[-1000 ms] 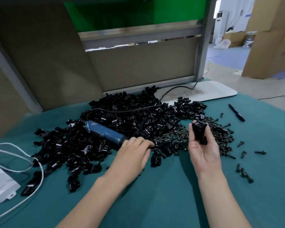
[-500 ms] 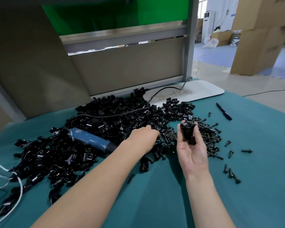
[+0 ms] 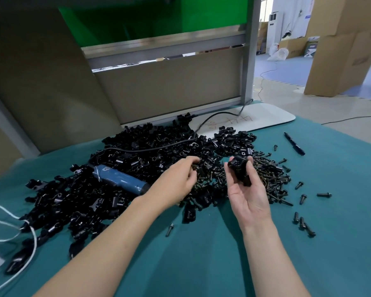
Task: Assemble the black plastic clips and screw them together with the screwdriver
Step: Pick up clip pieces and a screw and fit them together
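Note:
A big heap of black plastic clips [image 3: 120,168] covers the green table top [image 3: 201,264]. Dark screws [image 3: 268,176] lie piled to its right. The blue electric screwdriver [image 3: 120,179] rests on the heap, its black cord running back. My right hand [image 3: 246,189] is palm up and holds a black clip assembly [image 3: 239,170] between thumb and fingers. My left hand [image 3: 178,179] reaches into the screws beside the heap, fingers curled at the pile; whether they hold a screw is hidden.
Loose screws [image 3: 302,221] are scattered at the right, one screw [image 3: 169,229] near the front. A black pen [image 3: 293,143] lies far right. A white board [image 3: 244,123] sits behind the heap. White cable and adapter [image 3: 0,254] are at the left edge. A partition wall stands behind.
My left hand left the screwdriver's tip area and moved right and forward into the screw pile. My right hand kept hold of the clip assembly.

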A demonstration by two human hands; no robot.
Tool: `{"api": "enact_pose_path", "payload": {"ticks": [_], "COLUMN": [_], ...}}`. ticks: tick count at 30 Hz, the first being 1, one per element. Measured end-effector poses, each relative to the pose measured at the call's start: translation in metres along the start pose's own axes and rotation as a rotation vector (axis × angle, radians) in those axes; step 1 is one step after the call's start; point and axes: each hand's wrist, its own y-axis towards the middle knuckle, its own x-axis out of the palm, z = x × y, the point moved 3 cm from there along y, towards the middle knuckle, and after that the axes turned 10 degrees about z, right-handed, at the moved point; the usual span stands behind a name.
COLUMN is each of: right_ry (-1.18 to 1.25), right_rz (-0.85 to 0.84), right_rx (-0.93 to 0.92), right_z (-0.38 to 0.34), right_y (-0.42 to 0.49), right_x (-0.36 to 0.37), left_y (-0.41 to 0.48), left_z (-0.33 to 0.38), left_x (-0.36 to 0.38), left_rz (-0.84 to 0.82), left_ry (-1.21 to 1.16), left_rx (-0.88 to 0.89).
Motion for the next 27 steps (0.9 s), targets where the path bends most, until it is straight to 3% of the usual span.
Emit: {"api": "enact_pose_path", "payload": {"ticks": [4,9,12,17,27], "right_ry": [-0.370,-0.741,-0.889,-1.007,-1.242], "right_rz": [-0.104,-0.263,-0.337,-0.418,-0.509], "right_rx": [0.046,0.099,0.126,0.171,-0.004], "right_z": [0.020,0.064,0.086,0.103,0.104], "right_y": [-0.012,-0.039,-0.052,-0.062,-0.062], "right_x": [0.006,0.006,0.001,-0.005,-0.004], "left_y": [-0.057,-0.122,-0.138,-0.148,-0.147], "left_z": [-0.012,-0.035,-0.047,-0.049,-0.053], "left_x": [-0.026,-0.034,-0.038,-0.036,-0.031], "left_rz": [0.294,0.519,0.635,0.606,0.605], "left_ry": [-0.525,-0.829,-0.899,-0.879,-0.869], "left_rx": [-0.231,-0.439,-0.497,-0.498,-0.476]}}
